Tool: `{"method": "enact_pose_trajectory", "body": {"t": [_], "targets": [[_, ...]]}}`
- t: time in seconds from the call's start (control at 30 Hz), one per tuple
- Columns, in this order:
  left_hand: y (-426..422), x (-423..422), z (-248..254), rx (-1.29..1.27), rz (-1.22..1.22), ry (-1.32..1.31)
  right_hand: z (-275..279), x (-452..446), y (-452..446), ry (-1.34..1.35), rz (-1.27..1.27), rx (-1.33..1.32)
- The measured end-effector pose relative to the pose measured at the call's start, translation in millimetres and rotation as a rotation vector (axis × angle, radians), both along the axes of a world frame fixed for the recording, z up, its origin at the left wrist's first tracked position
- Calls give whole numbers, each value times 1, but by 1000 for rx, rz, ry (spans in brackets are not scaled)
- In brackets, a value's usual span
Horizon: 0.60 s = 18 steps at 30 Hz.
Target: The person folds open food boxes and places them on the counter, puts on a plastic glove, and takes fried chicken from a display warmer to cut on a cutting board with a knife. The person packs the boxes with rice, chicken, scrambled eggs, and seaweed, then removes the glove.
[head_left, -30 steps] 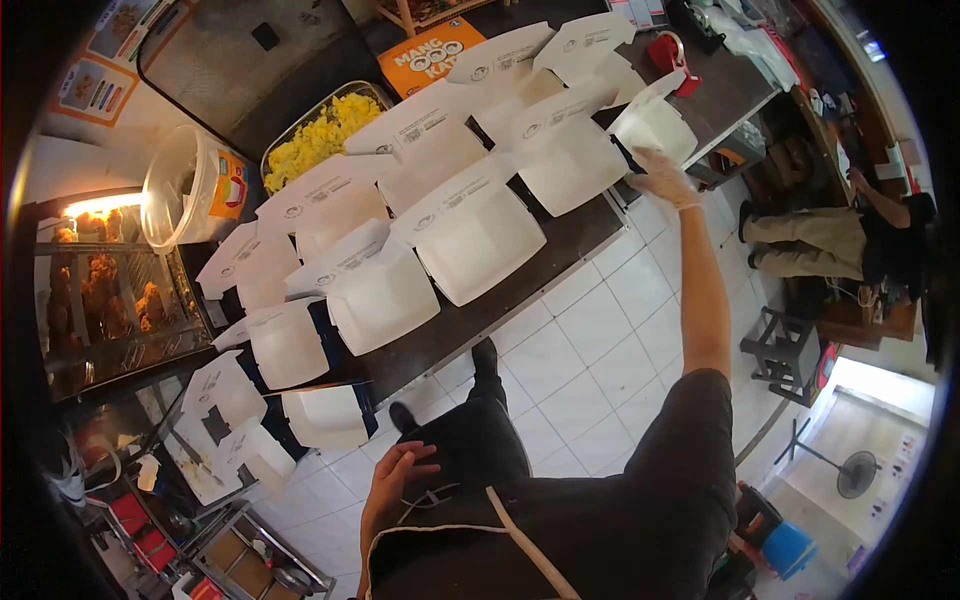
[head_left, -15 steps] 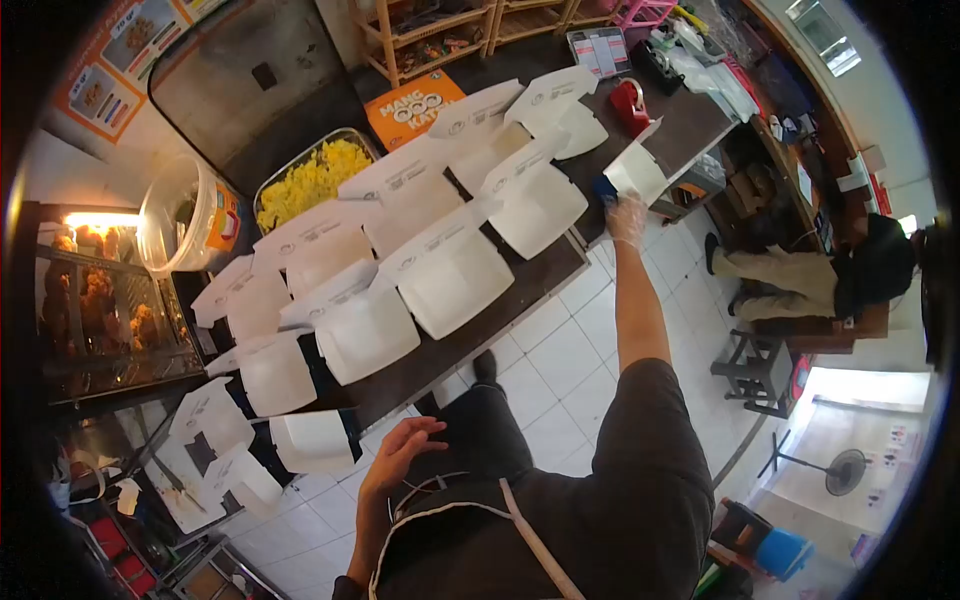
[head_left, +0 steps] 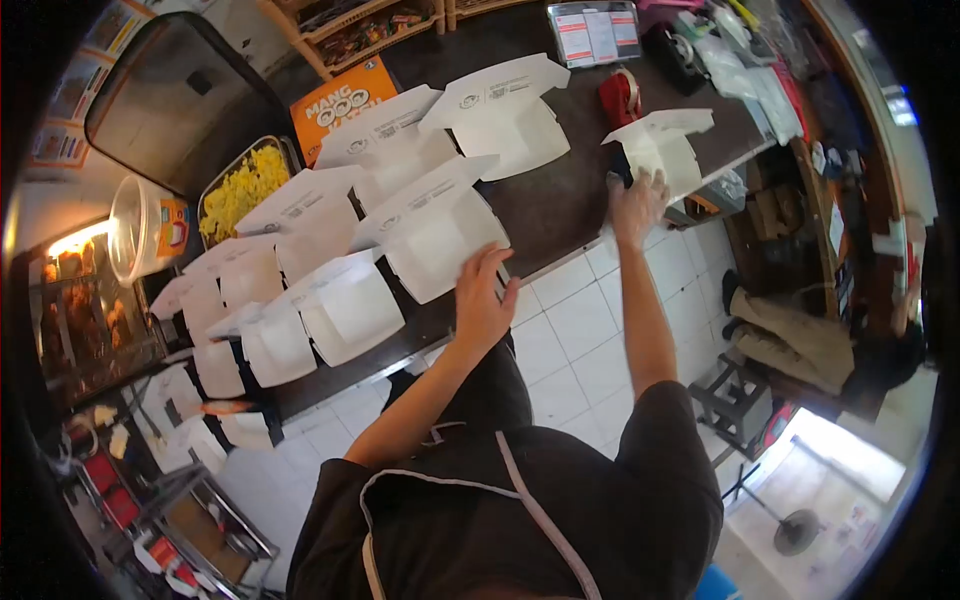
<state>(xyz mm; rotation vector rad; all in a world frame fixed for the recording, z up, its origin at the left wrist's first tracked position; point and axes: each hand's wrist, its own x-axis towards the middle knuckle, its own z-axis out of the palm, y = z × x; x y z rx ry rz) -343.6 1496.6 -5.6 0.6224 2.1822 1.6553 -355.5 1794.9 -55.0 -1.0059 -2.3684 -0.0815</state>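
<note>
My right hand [head_left: 637, 207], in a clear plastic glove, is at the near edge of an open white takeaway box [head_left: 661, 158] at the right of the dark counter. Its fingers are spread, with the tips against the box. My bare left hand [head_left: 484, 302] is at the near right corner of another open takeaway box [head_left: 437, 240]; its fingers reach out and the thumb stands apart. More open boxes of this kind [head_left: 512, 135] stand in rows to the left, their printed lids tilted back.
A metal tray of yellow food [head_left: 243, 193] and an orange box [head_left: 341, 104] line the back. A red tape dispenser [head_left: 618, 98] sits behind the right-hand box. Lit fried food [head_left: 85, 310] shows at the left. Another person [head_left: 800, 335] is at the far right.
My left hand has risen from near my body to a takeaway box. At the right-hand box, the lid now stands up, and my right hand remains beside it. The view has shifted.
</note>
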Motion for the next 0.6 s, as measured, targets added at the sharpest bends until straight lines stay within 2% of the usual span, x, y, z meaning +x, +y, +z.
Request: {"method": "enact_pose_trajectory", "body": {"t": [0.07, 0.13, 0.17, 0.23, 0.37, 0.47, 0.53, 0.57, 0.6], "targets": [[3, 4, -5, -461, 247, 452, 18, -13, -36, 71, 213, -211], [-7, 1, -36, -540, 314, 466, 11, -36, -73, -13, 551, -137], [-17, -4, -52, -551, 278, 457, 3, -43, -79, -8, 582, -150], [-26, -7, -59, -550, 253, 435, -19, -57, -90, -193, 781, -167], [-39, -7, -58, -610, 265, 384, -50, -62, -72, -215, 983, -244], [-40, 4, -58, -648, 324, 373, -44, -59, -73, -135, 1123, -273], [-41, 8, -41, -473, 403, 489, -16, -39, -79, -50, 1073, -207], [-47, 13, -28, -396, 394, 472, -18, -32, -77, 101, 1094, -197], [-56, 20, -12, -322, 397, 461, -28, -25, -73, -25, 896, -234]]}}
